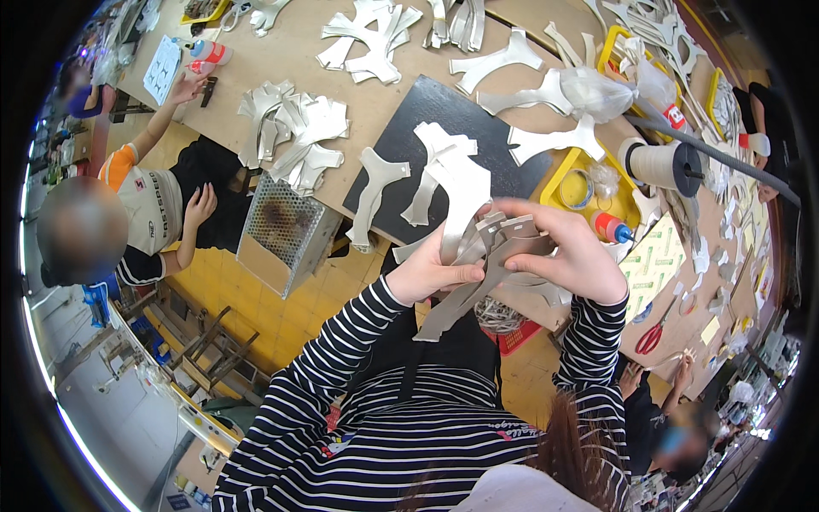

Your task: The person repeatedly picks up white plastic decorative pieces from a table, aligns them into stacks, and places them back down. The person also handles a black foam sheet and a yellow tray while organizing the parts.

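Both my hands are closed on a stack of grey and white Y-shaped leather-like pieces (pixel 512 243), held over the near table edge. My left hand (pixel 426 269) grips the stack from the left, with its thumb pressed against the pieces. From the other side my right hand (pixel 567 252) pinches the upper pieces between thumb and fingers. One long arm of a piece hangs down toward my lap. Just beyond my hands, several loose white Y-shaped pieces (pixel 384 183) lie on a black board (pixel 409 111).
A pile of white pieces (pixel 299 128) sits at the left. On the right are a yellow tray (pixel 572 166) with tape, a blue-capped bottle (pixel 610 226), a thread spool (pixel 661 162) and red-handled scissors (pixel 653 337). A perforated metal box (pixel 290 222) stands below. Other people sit at both sides.
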